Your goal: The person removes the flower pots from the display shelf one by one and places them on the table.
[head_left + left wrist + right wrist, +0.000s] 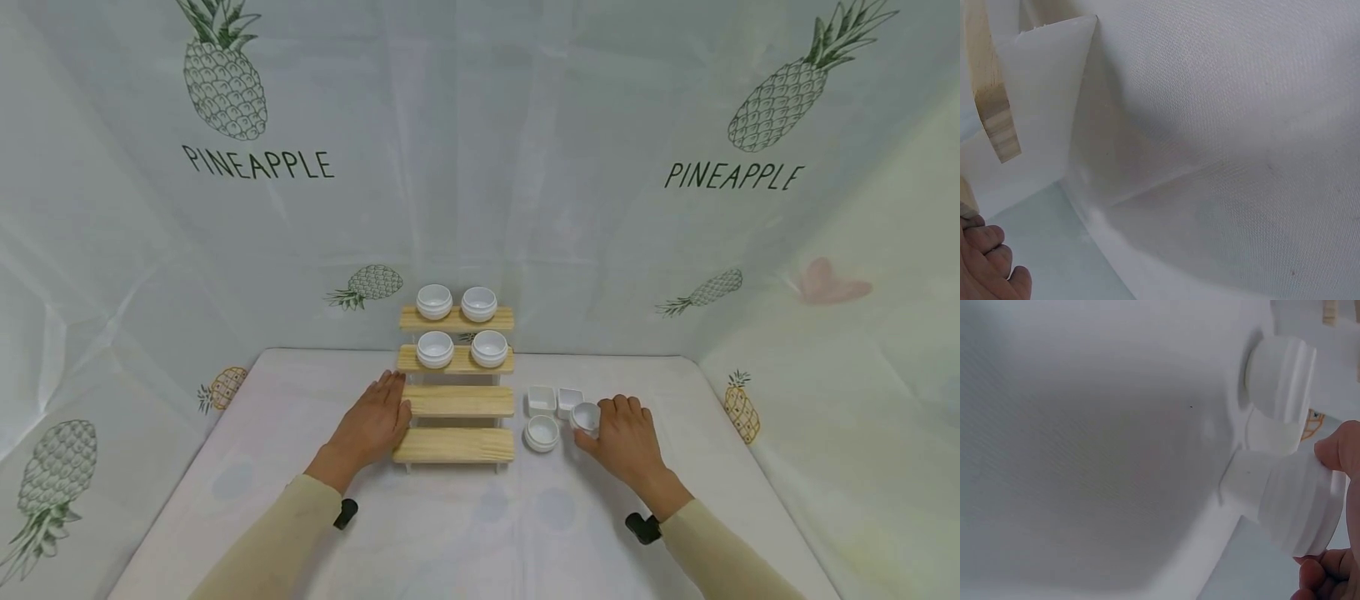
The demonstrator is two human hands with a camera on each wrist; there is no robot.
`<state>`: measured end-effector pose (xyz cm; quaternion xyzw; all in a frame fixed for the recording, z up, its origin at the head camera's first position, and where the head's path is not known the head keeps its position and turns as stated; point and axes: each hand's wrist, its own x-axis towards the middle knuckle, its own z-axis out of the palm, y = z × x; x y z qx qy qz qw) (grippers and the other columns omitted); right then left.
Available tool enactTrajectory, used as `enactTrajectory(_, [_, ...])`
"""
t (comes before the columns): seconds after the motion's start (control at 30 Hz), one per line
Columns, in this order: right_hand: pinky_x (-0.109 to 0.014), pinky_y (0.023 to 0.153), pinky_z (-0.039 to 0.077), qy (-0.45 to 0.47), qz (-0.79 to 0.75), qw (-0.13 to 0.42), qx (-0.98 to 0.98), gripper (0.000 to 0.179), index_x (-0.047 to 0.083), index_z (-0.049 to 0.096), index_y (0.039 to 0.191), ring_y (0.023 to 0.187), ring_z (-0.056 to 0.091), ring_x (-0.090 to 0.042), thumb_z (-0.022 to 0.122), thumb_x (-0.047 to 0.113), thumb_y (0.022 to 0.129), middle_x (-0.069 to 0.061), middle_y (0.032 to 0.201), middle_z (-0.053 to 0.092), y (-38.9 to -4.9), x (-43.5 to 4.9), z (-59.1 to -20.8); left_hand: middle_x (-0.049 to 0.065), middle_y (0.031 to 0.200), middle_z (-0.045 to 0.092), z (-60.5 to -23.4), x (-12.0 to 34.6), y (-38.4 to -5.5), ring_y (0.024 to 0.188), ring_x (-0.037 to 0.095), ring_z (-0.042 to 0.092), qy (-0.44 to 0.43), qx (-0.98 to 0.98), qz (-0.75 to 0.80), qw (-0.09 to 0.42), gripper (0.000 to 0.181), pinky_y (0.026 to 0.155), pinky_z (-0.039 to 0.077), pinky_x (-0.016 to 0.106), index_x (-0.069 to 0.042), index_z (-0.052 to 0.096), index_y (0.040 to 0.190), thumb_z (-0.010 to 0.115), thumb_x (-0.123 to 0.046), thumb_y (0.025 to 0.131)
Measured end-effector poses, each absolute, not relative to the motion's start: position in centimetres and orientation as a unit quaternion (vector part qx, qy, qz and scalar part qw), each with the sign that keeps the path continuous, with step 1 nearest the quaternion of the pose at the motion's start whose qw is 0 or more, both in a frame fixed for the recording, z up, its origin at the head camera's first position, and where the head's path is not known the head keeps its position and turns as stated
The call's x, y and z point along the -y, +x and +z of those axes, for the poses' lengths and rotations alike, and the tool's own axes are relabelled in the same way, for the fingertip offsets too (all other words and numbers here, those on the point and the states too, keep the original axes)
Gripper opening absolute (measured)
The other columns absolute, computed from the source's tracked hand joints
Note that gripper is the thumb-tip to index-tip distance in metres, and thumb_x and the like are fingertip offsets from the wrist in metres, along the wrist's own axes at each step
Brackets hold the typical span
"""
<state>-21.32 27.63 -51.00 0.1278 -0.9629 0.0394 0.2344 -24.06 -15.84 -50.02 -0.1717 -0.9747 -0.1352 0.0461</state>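
Right hand (621, 437) grips a white bowl (584, 417); left hand (373, 422), fingers outstretched, touches the wooden stand (456, 446)

The cup (584, 415) you grip, right of centre, looks smooth and ceramic; your central shelf boards (453, 446) are matt, grained wood on smooth, plastic-like panels (1044, 94); your tablecloth (427, 533), lower frame, looks finely woven.

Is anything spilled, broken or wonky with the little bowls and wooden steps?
No, nothing stands out. Four white bowls sit upright in pairs on the top two steps, and nothing looks spilled or broken.
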Motion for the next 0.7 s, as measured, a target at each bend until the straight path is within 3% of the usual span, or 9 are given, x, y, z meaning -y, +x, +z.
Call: enactTrajectory(0.7, [-0.043, 0.070, 0.046, 0.144, 0.044, 0.214, 0.965, 0.060, -0.007, 0.069, 0.105, 0.088, 0.055, -0.036, 0.084, 0.046, 0.082, -0.019, 0.092, 0.064, -20.8, -27.0, -53.7, 0.027, 0.167, 0.035, -50.0, 15.8, -24.0, 0.159, 0.041, 0.028, -0.167, 0.976, -0.133, 0.054, 0.063, 0.131, 0.027, 0.054, 0.010, 0.030, 0.161, 0.028, -0.033, 0.115])
